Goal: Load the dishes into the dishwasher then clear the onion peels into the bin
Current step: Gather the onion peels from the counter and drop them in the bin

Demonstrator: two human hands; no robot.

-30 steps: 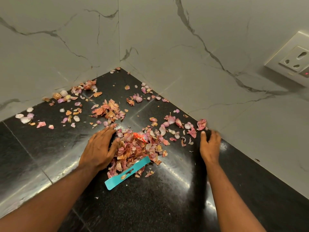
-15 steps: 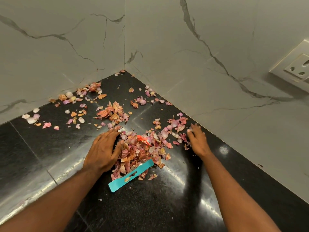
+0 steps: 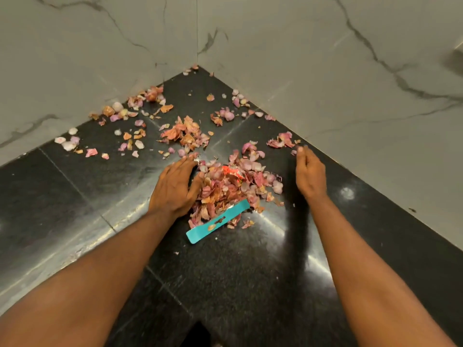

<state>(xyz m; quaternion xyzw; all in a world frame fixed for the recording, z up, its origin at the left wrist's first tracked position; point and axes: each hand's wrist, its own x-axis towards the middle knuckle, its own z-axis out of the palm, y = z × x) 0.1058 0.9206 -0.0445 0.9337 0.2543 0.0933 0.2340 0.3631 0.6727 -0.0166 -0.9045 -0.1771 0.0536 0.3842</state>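
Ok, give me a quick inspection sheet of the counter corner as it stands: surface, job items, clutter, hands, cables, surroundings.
Surface: black polished countertop, glossy with glare patches.
Job's things: main onion peel pile between the hands; smaller heap behind it; loose peels along the left wall, more by the right wall. Bin and dishwasher not in view.
Clutter: teal plastic strip partly under the pile; red wrapper scrap on top.
Hands: left hand flat against the pile's left side; right hand on the counter right of the pile, fingers loosely curled by some peels.
Cables: nothing seen.
Surroundings: white marble walls meeting in a corner.
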